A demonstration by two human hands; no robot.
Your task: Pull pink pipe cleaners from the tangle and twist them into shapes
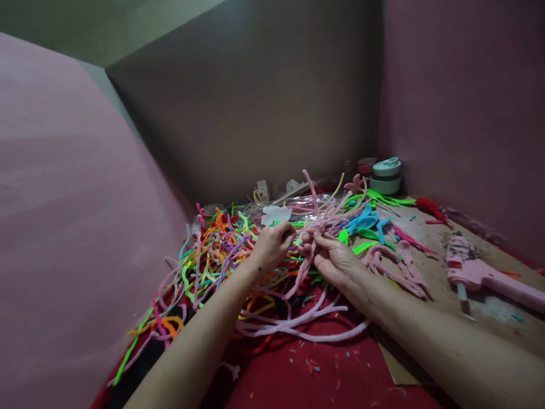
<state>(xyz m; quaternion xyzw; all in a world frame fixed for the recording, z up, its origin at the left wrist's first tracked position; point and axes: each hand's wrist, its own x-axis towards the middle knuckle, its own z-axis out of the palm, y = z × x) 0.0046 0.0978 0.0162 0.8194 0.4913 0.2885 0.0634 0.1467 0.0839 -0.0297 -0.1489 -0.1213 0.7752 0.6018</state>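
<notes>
Between my hands are pink pipe cleaners (303, 272), some twisted together and hanging down from my right hand, with one strand standing up above the fingers. My right hand (336, 258) pinches this twisted bundle between thumb and fingers. My left hand (273, 247) is closed beside it, its fingertips pressed together at what looks like the end of a pink strand running across to the right hand. Under and behind both hands lies a tangled heap of many-coloured pipe cleaners (225, 244). Pale pink pipe cleaners (315, 335) curve on the red cloth below.
On the right, a pink hot glue gun (485, 275) rests on a brown board (398, 355). Shaped pink pieces (398, 264) and blue loops (361, 218) lie by my right forearm. A pale green lidded container (385, 177) stands at the back. Scraps dot the red cloth (336, 378).
</notes>
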